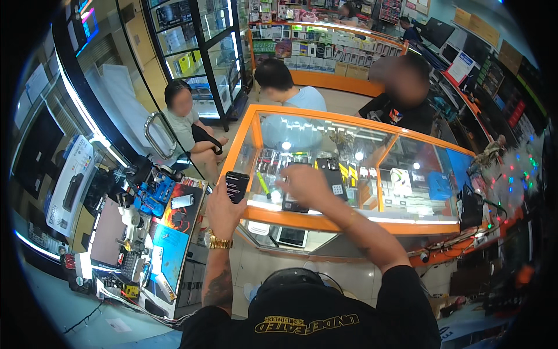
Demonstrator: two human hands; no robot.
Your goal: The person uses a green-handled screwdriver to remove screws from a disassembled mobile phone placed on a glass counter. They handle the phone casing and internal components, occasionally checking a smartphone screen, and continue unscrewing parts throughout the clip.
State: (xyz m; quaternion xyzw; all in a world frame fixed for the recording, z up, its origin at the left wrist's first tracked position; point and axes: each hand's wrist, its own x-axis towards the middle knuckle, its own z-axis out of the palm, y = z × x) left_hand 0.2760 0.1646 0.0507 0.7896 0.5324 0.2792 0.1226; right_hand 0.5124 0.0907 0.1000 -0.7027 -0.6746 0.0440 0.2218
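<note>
My left hand (222, 208) is closed around a phone (237, 186) with a dark screen and lines of small text, tilted up at the near left corner of the glass display counter (285, 216). A gold watch (220, 241) sits on that wrist. My right hand (308, 185) is over the counter's glass, to the right of the phone and apart from it. Its fingers are bent, look slightly apart and point left; nothing shows between them. Below it, a dark flat device (294, 203) is partly covered by the hand.
Small boxes and accessories fill the orange-edged counter. One person (311, 102) stands behind it, another (401, 93) is at the right, and a third (189, 125) sits at the left. A workbench on the left holds a microscope (129, 216), a blue mat (170, 247) and a light-coloured phone (182, 202).
</note>
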